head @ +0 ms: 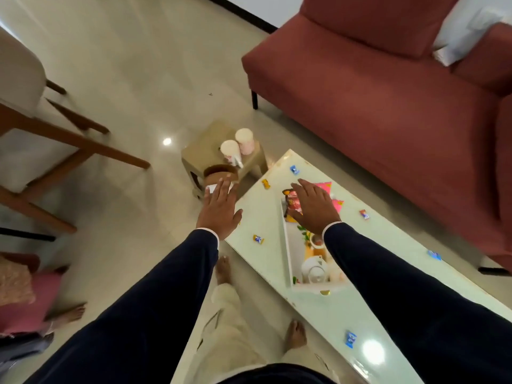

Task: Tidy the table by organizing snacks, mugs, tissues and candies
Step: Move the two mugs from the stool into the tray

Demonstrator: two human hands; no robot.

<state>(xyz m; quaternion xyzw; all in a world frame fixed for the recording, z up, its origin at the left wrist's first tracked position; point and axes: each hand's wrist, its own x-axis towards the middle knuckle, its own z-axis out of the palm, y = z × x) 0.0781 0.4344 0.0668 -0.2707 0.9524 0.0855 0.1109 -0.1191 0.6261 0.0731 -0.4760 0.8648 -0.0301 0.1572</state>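
Pale glossy floor tiles surround a low white surface (pixel 266 253) that stands beside a red sofa (pixel 388 106). Set into the top is a recessed tray (pixel 286 250) holding a white teapot (pixel 313 268), a small cup (pixel 315 241) and a red snack packet (pixel 293 203) at its far end; the print on the packet is too blurred to read. Pink snack packets (pixel 324 187) lie just beyond the tray. Wrapped candies are scattered over the top: blue ones (pixel 294 169) near the far corner and near the front edge, a yellow one (pixel 266 184), and a red one (pixel 364 214). On a small beige stool (pixel 205 145) next to the surface stand two white mugs (pixel 230 149) and a brown tissue box (pixel 220 173). Left hand (pixel 220 206) hovers flat over the tissue box, its grip released. Right hand (pixel 314 207) is spread over the red packet, touching it, fingers not closed.
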